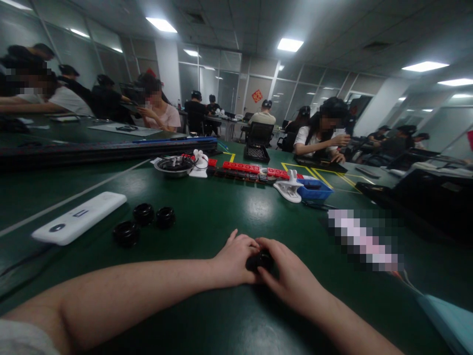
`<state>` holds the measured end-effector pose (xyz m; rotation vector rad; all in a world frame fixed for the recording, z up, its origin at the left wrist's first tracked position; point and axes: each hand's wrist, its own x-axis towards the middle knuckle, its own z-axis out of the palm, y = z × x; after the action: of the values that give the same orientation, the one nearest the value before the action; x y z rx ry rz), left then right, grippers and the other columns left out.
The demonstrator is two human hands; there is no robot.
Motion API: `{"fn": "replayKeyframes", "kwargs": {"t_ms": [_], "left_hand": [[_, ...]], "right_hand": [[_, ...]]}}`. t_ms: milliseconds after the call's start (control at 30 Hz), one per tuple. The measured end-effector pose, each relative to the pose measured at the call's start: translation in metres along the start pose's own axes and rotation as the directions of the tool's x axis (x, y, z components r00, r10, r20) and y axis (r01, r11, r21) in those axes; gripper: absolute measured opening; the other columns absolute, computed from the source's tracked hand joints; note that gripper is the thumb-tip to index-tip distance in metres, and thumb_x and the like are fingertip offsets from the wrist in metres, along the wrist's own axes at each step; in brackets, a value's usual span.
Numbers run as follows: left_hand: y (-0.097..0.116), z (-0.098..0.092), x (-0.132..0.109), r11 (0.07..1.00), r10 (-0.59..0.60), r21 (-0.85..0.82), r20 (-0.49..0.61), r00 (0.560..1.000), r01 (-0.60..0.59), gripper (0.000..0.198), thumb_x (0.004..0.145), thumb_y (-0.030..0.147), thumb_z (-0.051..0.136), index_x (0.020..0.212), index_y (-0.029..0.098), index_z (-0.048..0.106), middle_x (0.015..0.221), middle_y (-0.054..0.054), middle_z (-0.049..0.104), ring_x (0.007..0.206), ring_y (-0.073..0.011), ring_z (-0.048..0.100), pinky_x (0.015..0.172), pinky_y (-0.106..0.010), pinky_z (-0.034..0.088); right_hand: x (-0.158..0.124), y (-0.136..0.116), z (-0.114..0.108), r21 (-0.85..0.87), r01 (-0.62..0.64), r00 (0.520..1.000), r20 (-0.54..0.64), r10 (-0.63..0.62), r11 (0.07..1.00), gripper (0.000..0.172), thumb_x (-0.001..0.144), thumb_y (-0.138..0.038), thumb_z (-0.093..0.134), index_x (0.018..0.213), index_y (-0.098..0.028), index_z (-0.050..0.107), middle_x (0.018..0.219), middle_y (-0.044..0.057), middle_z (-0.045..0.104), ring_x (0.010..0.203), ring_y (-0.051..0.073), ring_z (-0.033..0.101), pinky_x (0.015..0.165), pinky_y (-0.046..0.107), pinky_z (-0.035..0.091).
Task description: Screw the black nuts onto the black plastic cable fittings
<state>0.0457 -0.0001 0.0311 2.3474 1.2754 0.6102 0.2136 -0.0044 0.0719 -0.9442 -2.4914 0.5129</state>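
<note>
Low over the green table (207, 315), my two hands meet around a small black round part (259, 261). My right hand (290, 271) is closed on it from the right, thumb at the near side and fingers at the far side. My left hand (236, 259) is closed against its left side, with one digit sticking up; its other fingers are partly hidden. To the left lie three black ring-shaped parts, one nearest me (126, 233), one behind it (143, 213) and one to the right (165, 217).
A white power-bank-like device (79, 217) with a cable lies left. Farther back are a metal bowl (173, 167), red segmented strips (242, 167), white clamps (290, 187) and a blue bin (315, 190). A black bag (436, 207) stands right. Other people sit at tables beyond.
</note>
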Motion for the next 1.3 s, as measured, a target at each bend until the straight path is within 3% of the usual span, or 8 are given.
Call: {"fn": "replayKeyframes", "kwargs": {"t_ms": [133, 233, 433, 567, 800, 933, 1100, 1300], "left_hand": [[-0.0016, 0.0006, 0.0, 1.0, 0.021, -0.007, 0.0, 1.0, -0.021, 0.034, 0.063, 0.033, 0.068, 0.094, 0.021, 0.062, 0.106, -0.004, 0.056, 0.106, -0.0255, 0.045, 0.102, -0.056, 0.01], [-0.0021, 0.0011, -0.0004, 1.0, 0.028, -0.012, -0.003, 1.0, -0.028, 0.034, 0.064, 0.037, 0.067, 0.094, 0.022, 0.062, 0.104, -0.003, 0.057, 0.105, -0.0253, 0.046, 0.102, -0.057, 0.009], [-0.0018, 0.0011, -0.0014, 1.0, 0.018, -0.023, -0.016, 1.0, -0.018, 0.039, 0.065, 0.043, 0.066, 0.097, 0.021, 0.061, 0.104, -0.004, 0.056, 0.104, -0.0256, 0.046, 0.102, -0.057, 0.01], [-0.0023, 0.001, -0.0012, 1.0, 0.027, -0.011, 0.003, 1.0, -0.027, 0.037, 0.064, 0.036, 0.068, 0.097, 0.021, 0.061, 0.105, -0.004, 0.056, 0.106, -0.0259, 0.045, 0.102, -0.057, 0.009], [-0.0002, 0.0006, -0.0004, 0.999, 0.026, -0.021, -0.022, 0.999, -0.027, 0.038, 0.066, 0.044, 0.066, 0.096, 0.021, 0.061, 0.103, -0.004, 0.057, 0.104, -0.0253, 0.047, 0.102, -0.057, 0.011], [0.0001, -0.0008, 0.0, 1.0, 0.019, -0.022, 0.001, 1.0, -0.019, 0.038, 0.066, 0.042, 0.066, 0.097, 0.021, 0.06, 0.107, -0.005, 0.056, 0.107, -0.0264, 0.045, 0.102, -0.058, 0.01], [-0.0001, -0.0015, 0.0004, 1.0, 0.007, -0.007, 0.029, 1.0, -0.006, 0.044, 0.062, 0.032, 0.07, 0.101, 0.02, 0.056, 0.106, -0.007, 0.056, 0.107, -0.0259, 0.045, 0.102, -0.056, 0.012], [0.0031, -0.0021, 0.0009, 1.0, 0.002, -0.021, 0.0, 1.0, -0.002, 0.038, 0.063, 0.036, 0.069, 0.094, 0.019, 0.056, 0.1, -0.005, 0.056, 0.102, -0.0246, 0.048, 0.101, -0.055, 0.014]], "right_hand": [[0.002, 0.0012, 0.0031, -0.014, -0.064, 0.998, 0.026, 0.065, 0.998, 0.053, 0.07, -0.013, 0.058, 0.12, -0.016, 0.04, 0.113, 0.01, 0.053, 0.104, 0.022, 0.051, 0.09, 0.038, 0.042], [0.0032, 0.0003, 0.0009, -0.008, -0.134, 0.991, 0.011, 0.134, 0.991, 0.041, 0.072, -0.018, 0.059, 0.111, -0.016, 0.047, 0.101, 0.009, 0.057, 0.093, 0.022, 0.055, 0.082, 0.037, 0.046], [0.0, -0.0034, -0.0036, -0.004, -0.054, 0.998, -0.021, 0.053, 0.999, 0.04, 0.073, -0.011, 0.052, 0.112, -0.017, 0.045, 0.105, 0.009, 0.056, 0.096, 0.021, 0.054, 0.084, 0.036, 0.044], [0.0011, -0.0029, -0.0001, -0.05, -0.11, 0.994, 0.007, 0.111, 0.993, 0.047, 0.071, -0.016, 0.057, 0.116, -0.017, 0.044, 0.108, 0.01, 0.055, 0.099, 0.023, 0.053, 0.085, 0.039, 0.043], [0.0028, -0.0024, -0.0028, 0.002, -0.083, 0.996, -0.024, 0.083, 0.997, 0.036, 0.073, -0.014, 0.056, 0.108, -0.017, 0.048, 0.1, 0.008, 0.057, 0.091, 0.021, 0.055, 0.081, 0.035, 0.045], [0.0, -0.0044, -0.0051, -0.01, -0.025, 0.999, -0.032, 0.025, 1.0, 0.045, 0.073, -0.012, 0.055, 0.116, -0.017, 0.042, 0.111, 0.009, 0.054, 0.1, 0.021, 0.051, 0.088, 0.036, 0.042], [0.0026, -0.0014, -0.0005, -0.05, -0.119, 0.992, 0.026, 0.121, 0.992, 0.062, 0.069, -0.031, 0.066, 0.122, -0.014, 0.039, 0.113, 0.012, 0.052, 0.103, 0.026, 0.049, 0.088, 0.039, 0.042], [0.0033, 0.0002, -0.0031, 0.01, -0.119, 0.993, 0.01, 0.119, 0.993, 0.036, 0.075, -0.019, 0.057, 0.11, -0.017, 0.048, 0.1, 0.007, 0.058, 0.092, 0.02, 0.055, 0.082, 0.033, 0.044]]}}
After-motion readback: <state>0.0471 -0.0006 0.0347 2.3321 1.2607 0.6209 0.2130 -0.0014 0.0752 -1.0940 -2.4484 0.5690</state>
